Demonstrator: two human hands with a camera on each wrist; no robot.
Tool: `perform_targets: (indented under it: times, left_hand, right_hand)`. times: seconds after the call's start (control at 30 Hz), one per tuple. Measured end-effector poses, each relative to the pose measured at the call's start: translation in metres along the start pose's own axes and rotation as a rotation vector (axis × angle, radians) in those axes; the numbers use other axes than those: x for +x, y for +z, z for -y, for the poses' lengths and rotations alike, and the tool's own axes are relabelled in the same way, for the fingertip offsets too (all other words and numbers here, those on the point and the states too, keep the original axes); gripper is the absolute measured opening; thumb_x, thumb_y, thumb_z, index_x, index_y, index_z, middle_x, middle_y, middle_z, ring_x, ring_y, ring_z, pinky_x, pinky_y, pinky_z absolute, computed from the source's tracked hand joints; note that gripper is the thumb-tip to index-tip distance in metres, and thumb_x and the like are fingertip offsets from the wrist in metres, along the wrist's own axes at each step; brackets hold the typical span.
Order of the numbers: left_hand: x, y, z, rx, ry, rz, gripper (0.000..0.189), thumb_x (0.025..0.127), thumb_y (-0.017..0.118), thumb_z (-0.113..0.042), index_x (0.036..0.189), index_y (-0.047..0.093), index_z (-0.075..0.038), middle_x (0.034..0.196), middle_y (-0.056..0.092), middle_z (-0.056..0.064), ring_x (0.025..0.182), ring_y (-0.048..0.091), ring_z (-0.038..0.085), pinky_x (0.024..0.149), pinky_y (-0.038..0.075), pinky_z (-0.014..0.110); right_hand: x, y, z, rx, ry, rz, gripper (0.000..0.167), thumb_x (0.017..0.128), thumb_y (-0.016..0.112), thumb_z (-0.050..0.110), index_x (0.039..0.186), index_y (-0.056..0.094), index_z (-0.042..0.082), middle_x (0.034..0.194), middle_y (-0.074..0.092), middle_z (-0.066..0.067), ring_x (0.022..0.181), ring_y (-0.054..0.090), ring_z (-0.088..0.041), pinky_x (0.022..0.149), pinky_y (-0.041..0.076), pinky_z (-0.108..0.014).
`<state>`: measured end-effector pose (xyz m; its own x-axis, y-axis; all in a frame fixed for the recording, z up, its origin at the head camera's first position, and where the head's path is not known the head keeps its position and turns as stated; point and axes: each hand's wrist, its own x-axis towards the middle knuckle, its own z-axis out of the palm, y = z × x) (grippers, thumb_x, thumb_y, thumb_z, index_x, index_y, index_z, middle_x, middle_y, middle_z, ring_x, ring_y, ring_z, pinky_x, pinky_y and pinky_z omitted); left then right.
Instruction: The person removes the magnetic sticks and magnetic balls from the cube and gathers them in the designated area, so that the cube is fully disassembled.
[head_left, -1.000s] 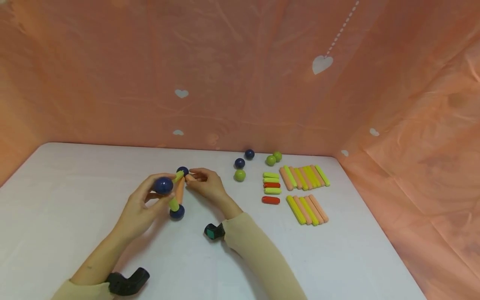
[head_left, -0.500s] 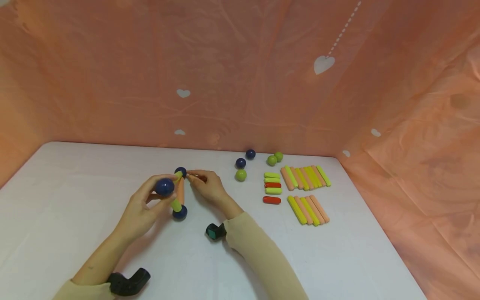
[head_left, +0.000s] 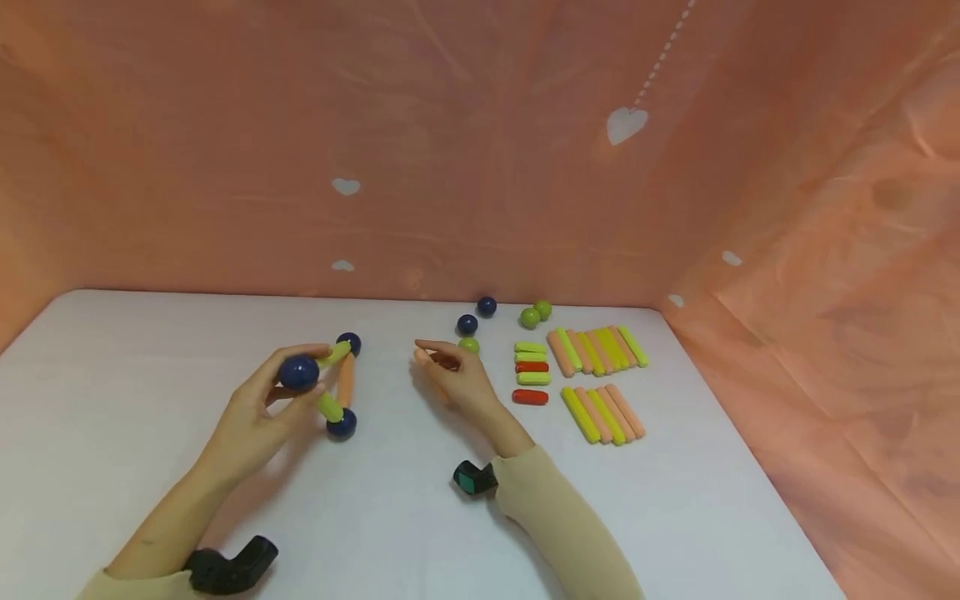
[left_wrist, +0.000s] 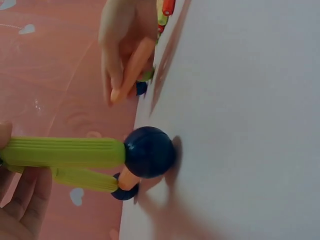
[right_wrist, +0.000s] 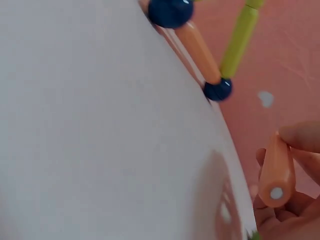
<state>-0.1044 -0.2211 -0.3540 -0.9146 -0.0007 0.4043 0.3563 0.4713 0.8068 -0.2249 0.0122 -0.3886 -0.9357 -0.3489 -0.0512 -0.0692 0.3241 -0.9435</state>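
Note:
My left hand point(head_left: 255, 417) grips a triangle of magnetic rods and balls near its top blue ball point(head_left: 298, 372). Two yellow-green rods point(left_wrist: 65, 152) slope from there to two lower blue balls point(left_wrist: 150, 152), and an orange rod point(head_left: 346, 381) joins those two. In the left wrist view, the lower balls sit at the white tabletop. Off to the right of the triangle, my right hand point(head_left: 468, 387) pinches a loose orange rod point(right_wrist: 277, 172) between thumb and fingers. A grey round tip shows in that rod's end. The rod is apart from the triangle.
Beyond my right hand lie loose blue balls point(head_left: 467, 325) and green balls point(head_left: 529, 317). Short green and red rods point(head_left: 530, 397) form a column right of it. Two rows of longer yellow and orange rods point(head_left: 600, 414) lie farther right. A pink curtain point(head_left: 450, 167) hangs behind the table.
My right hand has drawn away from the triangle's far ball to the right, with the orange rod in its fingers. The left hand still holds the triangle; the head view has shifted slightly.

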Motion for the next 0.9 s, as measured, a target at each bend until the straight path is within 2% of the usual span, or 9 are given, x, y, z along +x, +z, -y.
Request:
perform_targets:
  times: [0.07, 0.33, 0.47, 0.53, 0.67, 0.77, 0.9]
  left_hand:
    - [0.001, -0.002, -0.001, 0.005, 0.010, 0.008, 0.041, 0.090, 0.063, -0.001, 0.130, 0.055, -0.011, 0.126, 0.055, -0.019, 0.111, 0.049, -0.007, 0.085, 0.040, 0.007]
    - [0.003, -0.005, -0.002, 0.018, 0.001, 0.013, 0.039, 0.088, 0.067, -0.003, 0.125, 0.059, -0.012, 0.121, 0.058, -0.018, 0.107, 0.050, -0.008, 0.083, 0.040, 0.008]
    - [0.001, -0.004, 0.003, 0.016, 0.002, 0.009, 0.039, 0.087, 0.068, -0.002, 0.124, 0.059, -0.012, 0.120, 0.057, -0.024, 0.107, 0.050, -0.008, 0.083, 0.040, 0.007]
    - [0.000, -0.004, 0.005, 0.010, 0.006, 0.003, 0.039, 0.087, 0.067, -0.001, 0.124, 0.059, -0.011, 0.120, 0.056, -0.026, 0.107, 0.050, -0.008, 0.083, 0.040, 0.007]
    - [0.002, -0.004, 0.007, -0.015, 0.021, -0.020, 0.039, 0.086, 0.067, 0.002, 0.123, 0.059, -0.008, 0.119, 0.056, -0.026, 0.107, 0.051, -0.006, 0.084, 0.040, 0.007]
    - [0.003, -0.006, 0.008, -0.031, 0.032, -0.033, 0.039, 0.085, 0.067, 0.004, 0.122, 0.059, -0.005, 0.119, 0.057, -0.026, 0.108, 0.052, -0.006, 0.084, 0.040, 0.007]
    - [0.004, -0.006, 0.007, -0.035, 0.031, -0.035, 0.038, 0.086, 0.066, 0.004, 0.122, 0.059, -0.004, 0.118, 0.056, -0.026, 0.108, 0.052, -0.007, 0.084, 0.040, 0.007]
  right_hand:
    - [-0.004, -0.010, 0.000, -0.007, -0.011, -0.018, 0.033, 0.093, 0.064, 0.029, 0.124, 0.065, 0.018, 0.104, 0.062, -0.007, 0.084, 0.054, -0.014, 0.068, 0.045, -0.021]
    - [-0.013, -0.047, -0.005, 0.024, -0.030, -0.107, 0.033, 0.093, 0.065, 0.021, 0.124, 0.064, 0.011, 0.094, 0.064, -0.009, 0.069, 0.056, -0.010, 0.058, 0.044, -0.020]
    - [-0.019, -0.062, -0.011, 0.021, -0.001, -0.153, 0.033, 0.092, 0.065, 0.022, 0.123, 0.065, 0.011, 0.094, 0.065, -0.009, 0.064, 0.055, -0.008, 0.054, 0.042, -0.021]
    - [-0.022, -0.070, -0.014, 0.037, 0.022, -0.166, 0.033, 0.092, 0.064, 0.022, 0.124, 0.064, 0.013, 0.095, 0.064, -0.010, 0.060, 0.056, -0.012, 0.052, 0.044, -0.023]
    - [-0.025, -0.085, -0.017, -0.008, 0.036, -0.215, 0.033, 0.092, 0.065, 0.020, 0.124, 0.065, 0.013, 0.102, 0.064, -0.012, 0.072, 0.060, -0.015, 0.060, 0.048, -0.024]
    - [-0.028, -0.098, -0.019, -0.053, 0.065, -0.238, 0.034, 0.093, 0.063, 0.023, 0.125, 0.064, 0.014, 0.108, 0.063, -0.012, 0.086, 0.057, -0.016, 0.067, 0.046, -0.021]
    - [-0.032, -0.115, -0.024, -0.030, 0.113, -0.249, 0.038, 0.093, 0.063, 0.029, 0.129, 0.061, 0.015, 0.113, 0.061, -0.011, 0.093, 0.054, -0.018, 0.070, 0.047, -0.019]
